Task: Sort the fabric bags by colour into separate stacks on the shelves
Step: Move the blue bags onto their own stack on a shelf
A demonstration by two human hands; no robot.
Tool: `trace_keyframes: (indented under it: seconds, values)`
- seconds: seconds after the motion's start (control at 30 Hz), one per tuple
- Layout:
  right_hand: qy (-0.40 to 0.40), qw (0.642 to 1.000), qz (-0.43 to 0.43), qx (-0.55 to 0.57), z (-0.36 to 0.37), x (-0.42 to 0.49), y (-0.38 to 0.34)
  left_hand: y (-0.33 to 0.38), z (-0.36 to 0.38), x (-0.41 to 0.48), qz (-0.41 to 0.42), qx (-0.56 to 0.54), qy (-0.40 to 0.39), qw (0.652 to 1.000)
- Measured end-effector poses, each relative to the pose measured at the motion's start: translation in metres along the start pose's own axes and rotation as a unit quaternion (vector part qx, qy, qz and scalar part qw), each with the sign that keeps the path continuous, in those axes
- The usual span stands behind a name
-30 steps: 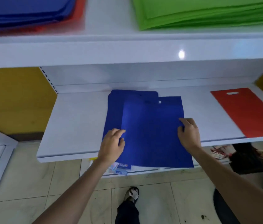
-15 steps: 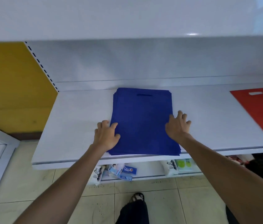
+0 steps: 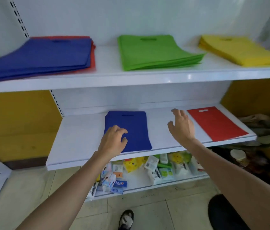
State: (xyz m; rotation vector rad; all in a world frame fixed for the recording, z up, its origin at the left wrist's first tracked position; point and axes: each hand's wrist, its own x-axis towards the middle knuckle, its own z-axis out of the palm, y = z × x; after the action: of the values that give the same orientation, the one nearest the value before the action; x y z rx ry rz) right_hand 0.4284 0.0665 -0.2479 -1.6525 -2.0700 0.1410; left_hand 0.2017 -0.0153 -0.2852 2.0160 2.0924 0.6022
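The left hand (image 3: pixel 114 141) rests with loosely bent fingers on the near left corner of the blue stack (image 3: pixel 131 128), gripping nothing. The right hand (image 3: pixel 181 127) hangs spread and empty just right of that stack, short of the red bag (image 3: pixel 213 123). The mixed blue-and-red pile (image 3: pixel 39 55) sits above and left of the stack, and is probably best thinned one piece at a time, each blue one laid on square with handle slots matching.

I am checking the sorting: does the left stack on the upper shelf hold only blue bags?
No: red bags show along the back and right edge beneath the blue bags of that stack.
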Motion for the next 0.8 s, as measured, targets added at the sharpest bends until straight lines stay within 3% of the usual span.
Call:
trace_keyframes:
  seconds: [0.2,0.37,0.6,0.8]
  values:
    - [0.137,0.989,-0.052,0.022,-0.103,0.008,-0.026,0.065,-0.093,0.002,0.092,-0.046,0.107,0.989]
    - [0.185,0.978,-0.099,0.021,-0.134,0.037,-0.067,0.071,-0.162,0.016,0.119,-0.044,0.191,0.973]
    - [0.186,0.971,-0.133,0.065,-0.118,0.108,-0.167,-0.014,-0.24,0.038,0.07,-0.004,0.247,0.967]
    - [0.155,0.972,-0.15,0.093,-0.075,0.164,-0.252,-0.112,-0.297,0.066,-0.033,0.016,0.274,0.961]
